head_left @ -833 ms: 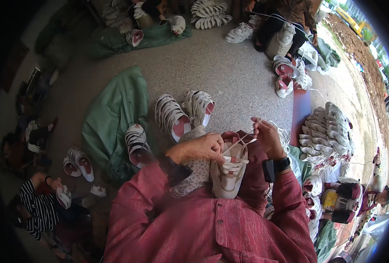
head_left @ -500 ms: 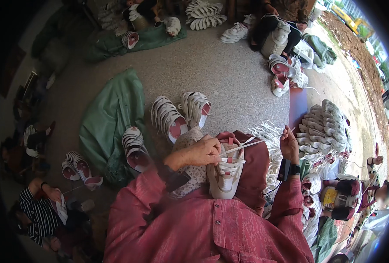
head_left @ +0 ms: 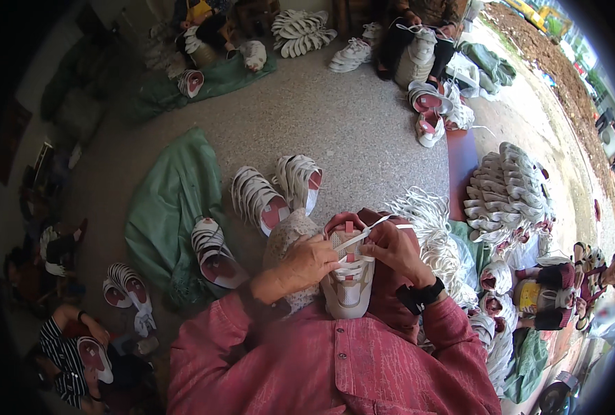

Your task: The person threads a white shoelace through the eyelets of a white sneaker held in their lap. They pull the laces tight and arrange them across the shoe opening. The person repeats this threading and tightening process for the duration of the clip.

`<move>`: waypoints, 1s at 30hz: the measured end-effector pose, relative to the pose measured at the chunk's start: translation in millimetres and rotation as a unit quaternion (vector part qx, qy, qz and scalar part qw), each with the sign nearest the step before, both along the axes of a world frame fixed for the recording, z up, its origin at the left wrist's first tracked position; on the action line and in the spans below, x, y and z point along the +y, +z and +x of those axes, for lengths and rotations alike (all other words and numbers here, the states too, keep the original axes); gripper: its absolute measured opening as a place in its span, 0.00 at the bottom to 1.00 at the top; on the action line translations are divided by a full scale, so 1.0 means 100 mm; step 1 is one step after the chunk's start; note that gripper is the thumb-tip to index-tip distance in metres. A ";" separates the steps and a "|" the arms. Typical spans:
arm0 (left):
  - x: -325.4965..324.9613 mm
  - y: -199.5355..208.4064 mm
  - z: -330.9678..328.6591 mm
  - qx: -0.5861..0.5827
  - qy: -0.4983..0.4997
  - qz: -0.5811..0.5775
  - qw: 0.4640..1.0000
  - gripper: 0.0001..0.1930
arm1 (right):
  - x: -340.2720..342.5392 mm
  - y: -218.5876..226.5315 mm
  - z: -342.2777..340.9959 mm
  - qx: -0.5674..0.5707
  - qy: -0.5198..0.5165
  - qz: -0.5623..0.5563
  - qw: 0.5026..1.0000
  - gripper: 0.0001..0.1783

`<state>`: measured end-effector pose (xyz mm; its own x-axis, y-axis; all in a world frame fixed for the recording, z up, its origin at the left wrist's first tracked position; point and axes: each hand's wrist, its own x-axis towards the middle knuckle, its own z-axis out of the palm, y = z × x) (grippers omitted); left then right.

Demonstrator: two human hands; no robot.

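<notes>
A beige and white sneaker (head_left: 347,297) with a reddish lining rests on my lap, toe toward me. My left hand (head_left: 305,265) grips its left side, fingers bent at the edge of the lacing. Close over the right side of the lacing, my right hand (head_left: 395,250) is closed with thumb and fingertips pinching the white shoelace (head_left: 352,241). A loose part of the lace loops above the shoe's opening. Part of the lacing is hidden behind my fingers.
Nested stacks of sneakers (head_left: 255,197) stand just ahead, beside a green sack (head_left: 176,194). To my right lie a heap of white laces (head_left: 425,214) and a big shoe pile (head_left: 504,194). Other people sit around, including one in a striped shirt (head_left: 61,349) at lower left.
My right hand has come in from the far right, where it drew the lace taut, to the shoe. My left hand has moved slightly left and down to the shoe's side.
</notes>
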<state>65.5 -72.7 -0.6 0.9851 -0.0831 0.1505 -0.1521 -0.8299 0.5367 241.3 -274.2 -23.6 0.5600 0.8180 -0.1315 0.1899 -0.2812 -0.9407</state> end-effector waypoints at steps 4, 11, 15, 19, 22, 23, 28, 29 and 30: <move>-0.20 0.15 -0.04 0.071 0.040 0.054 0.995 0.08 | 0.03 0.01 0.00 -0.080 0.006 -0.072 0.994 0.19; -0.07 0.36 0.36 -0.083 0.041 -0.093 0.991 0.06 | -0.08 0.09 0.23 0.283 -0.008 -0.082 0.956 0.20; 0.05 0.16 0.57 0.094 0.027 -0.377 0.921 0.07 | 0.11 0.05 0.29 0.488 -0.077 0.061 0.867 0.14; 0.13 -0.10 0.65 0.168 0.041 -0.432 0.885 0.13 | 0.22 -0.01 0.38 0.534 -0.019 0.145 0.833 0.11; 0.15 -0.07 0.69 0.239 0.024 -0.496 0.834 0.17 | 0.25 0.65 0.16 0.242 -0.055 0.114 0.962 0.12; 0.16 -0.04 0.70 0.270 0.013 -0.532 0.803 0.19 | 0.24 0.81 0.11 0.211 -0.024 0.112 0.971 0.14; 0.24 -0.20 0.70 0.275 -0.085 -0.528 0.799 0.17 | 0.37 1.25 -0.08 0.162 0.113 0.101 0.975 0.16; 0.20 -0.20 0.70 0.271 -0.122 -0.504 0.811 0.18 | 0.37 1.24 -0.10 0.169 0.110 0.101 0.974 0.16; 0.19 -0.20 0.70 0.274 -0.136 -0.501 0.809 0.18 | 0.39 1.23 -0.11 0.178 0.108 0.103 0.973 0.16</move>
